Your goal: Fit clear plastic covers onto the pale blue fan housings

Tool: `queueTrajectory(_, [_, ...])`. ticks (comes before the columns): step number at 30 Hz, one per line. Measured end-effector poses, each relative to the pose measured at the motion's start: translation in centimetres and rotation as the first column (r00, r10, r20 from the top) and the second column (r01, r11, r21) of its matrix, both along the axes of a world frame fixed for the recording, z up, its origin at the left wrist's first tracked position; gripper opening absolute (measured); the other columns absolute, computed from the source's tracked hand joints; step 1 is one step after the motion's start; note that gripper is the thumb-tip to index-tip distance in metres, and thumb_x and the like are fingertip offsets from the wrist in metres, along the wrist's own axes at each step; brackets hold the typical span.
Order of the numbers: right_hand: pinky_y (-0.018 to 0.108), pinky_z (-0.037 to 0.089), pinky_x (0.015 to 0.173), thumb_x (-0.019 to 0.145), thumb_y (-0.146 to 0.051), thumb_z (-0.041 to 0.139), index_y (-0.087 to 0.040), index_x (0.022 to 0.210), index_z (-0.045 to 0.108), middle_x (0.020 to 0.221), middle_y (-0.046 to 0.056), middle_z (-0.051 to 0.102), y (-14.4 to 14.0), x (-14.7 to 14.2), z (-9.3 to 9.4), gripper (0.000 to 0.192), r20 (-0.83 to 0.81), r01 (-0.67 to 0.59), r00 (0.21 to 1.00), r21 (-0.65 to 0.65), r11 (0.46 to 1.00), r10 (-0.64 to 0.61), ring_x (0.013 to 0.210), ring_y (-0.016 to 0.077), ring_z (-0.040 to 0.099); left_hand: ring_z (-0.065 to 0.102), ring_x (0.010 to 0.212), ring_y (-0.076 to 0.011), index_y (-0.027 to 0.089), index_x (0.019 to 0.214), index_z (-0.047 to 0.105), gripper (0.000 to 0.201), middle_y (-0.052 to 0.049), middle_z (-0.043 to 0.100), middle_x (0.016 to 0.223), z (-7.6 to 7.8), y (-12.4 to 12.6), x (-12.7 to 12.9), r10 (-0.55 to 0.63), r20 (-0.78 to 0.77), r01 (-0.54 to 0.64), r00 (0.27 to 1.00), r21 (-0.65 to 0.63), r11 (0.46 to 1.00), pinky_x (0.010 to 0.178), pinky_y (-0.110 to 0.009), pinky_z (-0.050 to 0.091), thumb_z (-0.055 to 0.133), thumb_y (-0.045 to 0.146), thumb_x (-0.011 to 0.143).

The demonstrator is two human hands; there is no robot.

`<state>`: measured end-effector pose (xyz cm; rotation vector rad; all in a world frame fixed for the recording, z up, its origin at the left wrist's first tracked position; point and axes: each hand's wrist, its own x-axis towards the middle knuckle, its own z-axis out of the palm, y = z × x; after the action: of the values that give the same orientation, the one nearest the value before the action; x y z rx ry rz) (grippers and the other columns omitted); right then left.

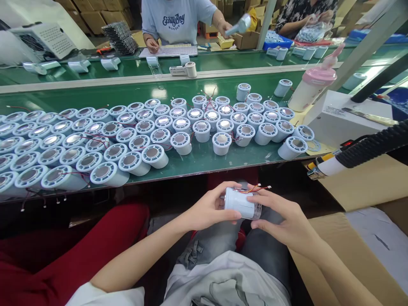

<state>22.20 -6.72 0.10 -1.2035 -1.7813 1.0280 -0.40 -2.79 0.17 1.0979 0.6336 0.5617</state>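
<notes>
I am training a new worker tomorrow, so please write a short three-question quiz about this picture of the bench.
1. True or false: both hands hold one white cylindrical plastic part with red wires over the lap.
2. Where does the pink-capped pump bottle stand? A) right of the green bench B) left end C) on the floor
3. Fill in: the cardboard box lies at the person's ____ side.

Key: 1 true; 2 A; 3 right. The left hand and right hand grip its ends.
</notes>
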Motion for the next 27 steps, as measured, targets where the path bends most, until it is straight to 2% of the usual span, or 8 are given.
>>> queueTrajectory(2, [0.039, 0.05, 0.099, 0.073, -0.022, 0.079, -0.033, 0.113, 0.066, 0.128, 0.004, 0.063, -0.3, 0.2, -0.1, 0.043, 0.027, -0.002, 1.0, 0.031, 1.0, 0.001, 0.119, 0.0268, 0.058, 0.063, 0.095, -0.0185, 0.029, 0.13, 0.044, 0.062, -0.01, 0.052, 0.134, 0.0, 0.0, -0.1, -0.035, -0.016, 0.035, 0.999, -0.001, 0.999, 0.071, -0.029, 0.055, 0.074, 0.026, 0.076])
queueTrajectory(3, [0.037, 0.051, 0.097, 0.073, -0.023, 0.079, -0.033, 0.113, 0.065, 0.127, 0.004, 0.063, -0.4, 0.3, -0.2, 0.043, 0.003, -0.008, 1.0, 0.008, 1.0, 0.008, 0.116, 0.0257, 0.06, 0.063, 0.097, -0.0197, 0.03, 0.132, 0.043, 0.066, -0.01, 0.052, 0.134, 0.1, 0.0, -0.2, -0.046, -0.041, 0.047, 0.998, 0.028, 0.999, 0.074, -0.031, 0.055, 0.075, 0.027, 0.075])
queueTrajectory(7, [0.029, 0.055, 0.091, 0.075, -0.024, 0.079, -0.034, 0.112, 0.061, 0.117, -0.001, 0.066, -0.5, 0.4, 0.2, 0.043, -0.16, -0.071, 0.986, -0.173, 0.982, 0.043, 0.106, 0.0196, 0.065, 0.057, 0.117, -0.0256, 0.031, 0.138, 0.044, 0.077, -0.009, 0.053, 0.136, 0.8, 0.0, -0.7, -0.046, -0.109, 0.065, 0.993, 0.184, 0.981, 0.097, -0.039, 0.048, 0.08, 0.026, 0.07])
queueTrajectory(11, [0.025, 0.054, 0.092, 0.078, -0.026, 0.077, -0.035, 0.112, 0.06, 0.113, -0.003, 0.065, -0.5, 0.2, 0.6, 0.04, -0.256, -0.117, 0.966, -0.288, 0.95, 0.041, 0.105, 0.0164, 0.063, 0.052, 0.125, -0.0282, 0.029, 0.136, 0.048, 0.078, -0.01, 0.05, 0.141, 1.2, -0.1, -1.0, -0.036, -0.166, 0.083, 0.986, 0.285, 0.955, 0.103, -0.041, 0.045, 0.082, 0.026, 0.067])
queueTrajectory(15, [0.025, 0.055, 0.085, 0.081, -0.033, 0.073, -0.032, 0.113, 0.059, 0.105, -0.001, 0.065, -0.5, 0.2, 0.7, 0.035, -0.363, -0.179, 0.931, -0.379, 0.908, 0.032, 0.098, 0.0155, 0.062, 0.051, 0.126, -0.0281, 0.029, 0.136, 0.048, 0.079, -0.009, 0.05, 0.141, 1.2, -0.2, -1.2, -0.022, -0.206, 0.101, 0.978, 0.383, 0.918, 0.106, -0.041, 0.042, 0.083, 0.025, 0.065])
queueTrajectory(20, [0.023, 0.054, 0.073, 0.079, -0.04, 0.075, -0.026, 0.111, 0.057, 0.1, 0.002, 0.065, -0.5, 0.1, 0.7, 0.039, -0.456, -0.208, 0.889, -0.493, 0.845, -0.048, 0.087, 0.0146, 0.062, 0.053, 0.124, -0.0268, 0.029, 0.135, 0.049, 0.078, -0.008, 0.053, 0.138, 1.3, -0.1, -1.2, -0.008, -0.204, 0.107, 0.979, 0.478, 0.872, 0.109, -0.041, 0.039, 0.083, 0.024, 0.065])
queueTrajectory(27, [0.023, 0.054, 0.061, 0.077, -0.05, 0.073, -0.021, 0.105, 0.054, 0.089, 0.002, 0.067, -0.2, -0.5, 0.3, 0.044, -0.498, -0.195, 0.847, -0.618, 0.762, -0.187, 0.069, 0.0125, 0.063, 0.046, 0.131, -0.029, 0.029, 0.135, 0.05, 0.075, -0.01, 0.052, 0.14, 1.1, 0.2, -1.2, -0.008, -0.194, 0.112, 0.981, 0.534, 0.838, 0.109, -0.044, 0.039, 0.081, 0.027, 0.067])
